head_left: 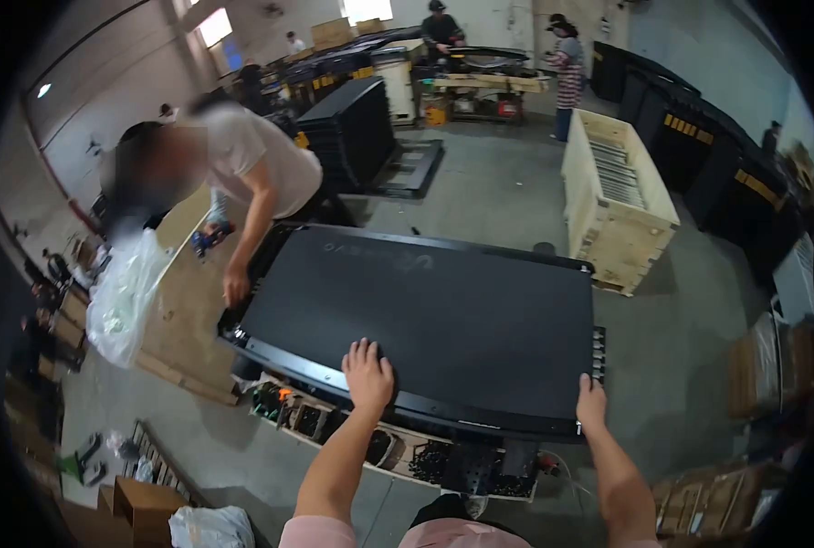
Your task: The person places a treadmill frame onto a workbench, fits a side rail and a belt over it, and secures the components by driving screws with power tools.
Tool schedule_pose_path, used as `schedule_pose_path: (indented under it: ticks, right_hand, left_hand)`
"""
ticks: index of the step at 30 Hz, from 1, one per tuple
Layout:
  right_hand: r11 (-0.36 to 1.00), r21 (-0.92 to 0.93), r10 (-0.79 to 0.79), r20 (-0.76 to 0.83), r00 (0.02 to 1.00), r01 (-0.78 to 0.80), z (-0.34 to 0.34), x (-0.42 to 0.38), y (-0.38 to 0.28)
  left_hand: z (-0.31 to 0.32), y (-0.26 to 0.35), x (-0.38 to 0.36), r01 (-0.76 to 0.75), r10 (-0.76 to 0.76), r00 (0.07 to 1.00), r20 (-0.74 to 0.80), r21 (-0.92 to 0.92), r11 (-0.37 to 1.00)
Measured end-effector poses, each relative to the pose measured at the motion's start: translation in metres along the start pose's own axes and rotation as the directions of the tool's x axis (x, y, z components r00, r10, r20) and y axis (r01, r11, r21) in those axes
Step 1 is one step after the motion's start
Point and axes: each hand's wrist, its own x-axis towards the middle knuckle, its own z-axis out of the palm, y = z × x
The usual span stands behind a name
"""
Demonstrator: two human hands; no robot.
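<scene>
A large black treadmill deck (pixel 425 320) with a dark belt and side rails lies across the workbench before me. My left hand (pixel 367 374) rests flat on the belt and near rail, fingers stretched out. At the near right corner, my right hand (pixel 591 402) is wrapped round the deck's edge, its fingertips partly hidden. Under the near rail, parts bins (pixel 379 447) hold small black pieces. A co-worker's hand (pixel 236 281) touches the deck's left end, and the co-worker's other hand holds a power drill (pixel 210 239).
An open wooden crate (pixel 621 237) stands beyond the deck's right end. Stacked black panels (pixel 347 128) are at the back. A wooden table (pixel 183 338) with a plastic bag (pixel 119 301) stands left. Cardboard boxes (pixel 147 507) lie near my left. Other people work farther away.
</scene>
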Motion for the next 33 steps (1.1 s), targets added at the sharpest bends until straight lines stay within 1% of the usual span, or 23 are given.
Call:
schedule_pose_path:
  ticks: [1, 3, 5, 7, 8, 10, 12, 14, 17, 18, 20, 26, 29, 33]
  right_hand:
    - [0.998, -0.055, 0.013, 0.008, 1.0, -0.012, -0.002, 0.001, -0.002]
    - [0.992, -0.101, 0.077, 0.019, 0.997, -0.074, -0.009, -0.006, -0.015]
    - [0.99, -0.11, 0.085, -0.021, 0.996, -0.087, 0.002, -0.001, 0.002]
    - [0.988, -0.096, 0.126, 0.041, 0.991, -0.121, -0.006, -0.005, -0.01]
    - [0.984, -0.089, 0.16, 0.076, 0.984, -0.153, -0.018, -0.012, -0.03]
    - [0.991, -0.044, 0.123, -0.014, 0.992, -0.124, -0.008, -0.011, -0.018]
    - [0.989, -0.052, 0.136, -0.06, 0.989, -0.139, -0.004, -0.009, -0.008]
    - [0.981, -0.064, 0.187, 0.046, 0.981, -0.184, -0.006, -0.009, -0.011]
    - [0.976, -0.057, 0.213, 0.077, 0.974, -0.209, -0.018, -0.014, -0.028]
    - [0.977, -0.056, 0.211, 0.079, 0.974, -0.207, -0.015, -0.014, -0.026]
    - [0.979, -0.078, 0.186, -0.024, 0.982, -0.187, -0.009, -0.013, -0.02]
    - [0.987, -0.042, 0.152, -0.028, 0.988, -0.153, -0.009, -0.013, -0.019]
    - [0.985, -0.045, 0.169, 0.021, 0.985, -0.168, -0.01, -0.011, -0.017]
    - [0.986, -0.047, 0.162, 0.013, 0.987, -0.161, 0.001, -0.006, -0.003]
  left_hand:
    - [0.0, 0.0, 0.0, -0.006, 0.006, 1.0, -0.006, -0.003, 1.0]
    - [-0.001, 0.003, 0.0, 0.011, -0.011, 1.0, 0.025, -0.007, 1.0]
    - [0.005, -0.002, -0.002, 0.008, -0.008, 1.0, 0.023, 0.007, 1.0]
    - [0.003, -0.001, -0.002, 0.023, -0.023, 0.999, 0.045, 0.002, 1.0]
    - [0.0, 0.002, -0.002, 0.038, -0.039, 0.997, 0.067, 0.015, 0.999]
    - [0.001, 0.0, -0.003, 0.028, -0.029, 0.997, 0.072, 0.006, 1.0]
    - [0.004, 0.0, -0.004, 0.013, -0.013, 0.997, 0.072, 0.01, 1.0]
    - [0.003, -0.001, -0.003, 0.026, -0.028, 0.997, 0.072, 0.03, 0.999]
    - [0.004, 0.0, -0.003, 0.027, -0.029, 0.997, 0.078, 0.034, 0.999]
    - [0.004, 0.0, -0.003, 0.028, -0.031, 0.997, 0.075, 0.036, 0.999]
    - [0.002, 0.002, -0.004, 0.027, -0.029, 0.997, 0.068, 0.032, 0.999]
    - [0.004, 0.0, -0.003, 0.023, -0.026, 0.998, 0.057, 0.047, 0.999]
    - [0.004, 0.0, -0.004, 0.02, -0.022, 0.998, 0.058, 0.048, 0.999]
    - [0.003, -0.001, -0.003, 0.004, -0.005, 0.999, 0.05, 0.035, 0.999]
